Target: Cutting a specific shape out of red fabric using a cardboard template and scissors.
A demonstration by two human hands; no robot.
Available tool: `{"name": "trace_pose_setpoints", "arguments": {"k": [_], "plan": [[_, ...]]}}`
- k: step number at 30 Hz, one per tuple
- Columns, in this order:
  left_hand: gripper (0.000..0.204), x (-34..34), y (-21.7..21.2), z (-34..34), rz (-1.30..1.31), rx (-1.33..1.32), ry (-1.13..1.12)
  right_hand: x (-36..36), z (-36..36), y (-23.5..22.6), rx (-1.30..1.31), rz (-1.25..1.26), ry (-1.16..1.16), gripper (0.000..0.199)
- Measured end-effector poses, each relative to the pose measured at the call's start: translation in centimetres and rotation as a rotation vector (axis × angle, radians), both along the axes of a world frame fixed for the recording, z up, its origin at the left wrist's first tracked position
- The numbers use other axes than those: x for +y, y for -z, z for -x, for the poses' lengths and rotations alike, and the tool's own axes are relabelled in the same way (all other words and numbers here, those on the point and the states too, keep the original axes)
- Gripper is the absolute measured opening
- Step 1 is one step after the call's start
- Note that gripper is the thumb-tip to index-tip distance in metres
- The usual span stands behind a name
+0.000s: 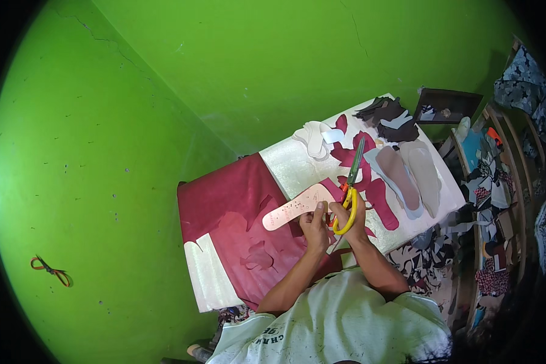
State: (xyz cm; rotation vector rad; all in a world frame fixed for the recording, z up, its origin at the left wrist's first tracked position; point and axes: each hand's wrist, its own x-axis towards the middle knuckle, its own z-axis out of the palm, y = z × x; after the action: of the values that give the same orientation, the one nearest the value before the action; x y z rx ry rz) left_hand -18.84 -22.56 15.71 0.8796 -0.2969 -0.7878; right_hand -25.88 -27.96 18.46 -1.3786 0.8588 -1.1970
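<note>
My left hand (313, 229) is closed on the pale tan, sole-shaped pattern (293, 209), its thumb on the near edge. The pattern has small holes and faint marks, and dark red material (331, 187) shows at its far right end. My right hand (353, 218) is wrapped round the yellow-and-orange handles of a pair of scissors (356, 162). Their dark blades point away from me and look closed, to the right of the pattern. Under my hands lies a large dark red sheet (236, 200), creased and folded over itself, with a loose scrap on it.
Red cut pieces (382, 203), large grey and brown sole shapes (400, 176), white sole shapes (312, 139) and dark scraps (394, 115) lie on the white table (285, 161). A rack (497, 200) at right holds heaped scraps. Another tool (50, 270) hangs on the green wall.
</note>
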Motion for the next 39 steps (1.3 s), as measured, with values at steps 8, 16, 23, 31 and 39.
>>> {"name": "trace_pose_setpoints", "arguments": {"k": [8,16,23,31,39], "plan": [[0.01,0.9,-0.9,-0.9,-0.132,-0.099,-0.059,0.9,-0.4,-0.1,-0.001,-0.074,-0.063,0.021],[0.006,1.6,-1.9,-0.9,-0.256,-0.147,-0.142,0.7,-0.4,1.1,0.08,0.051,-0.089,0.022],[0.011,3.2,-2.4,-4.1,-0.146,-0.061,-0.214,1.7,2.3,-1.3,-0.201,-0.357,-0.412,0.023],[0.014,3.8,-6.3,-4.8,-0.057,-0.033,-0.232,5.1,4.4,1.4,-0.154,-0.316,-0.774,0.034],[0.015,4.2,-6.0,-5.4,-0.063,0.002,-0.231,6.0,3.5,2.8,0.04,-0.207,-0.789,0.054]]}}
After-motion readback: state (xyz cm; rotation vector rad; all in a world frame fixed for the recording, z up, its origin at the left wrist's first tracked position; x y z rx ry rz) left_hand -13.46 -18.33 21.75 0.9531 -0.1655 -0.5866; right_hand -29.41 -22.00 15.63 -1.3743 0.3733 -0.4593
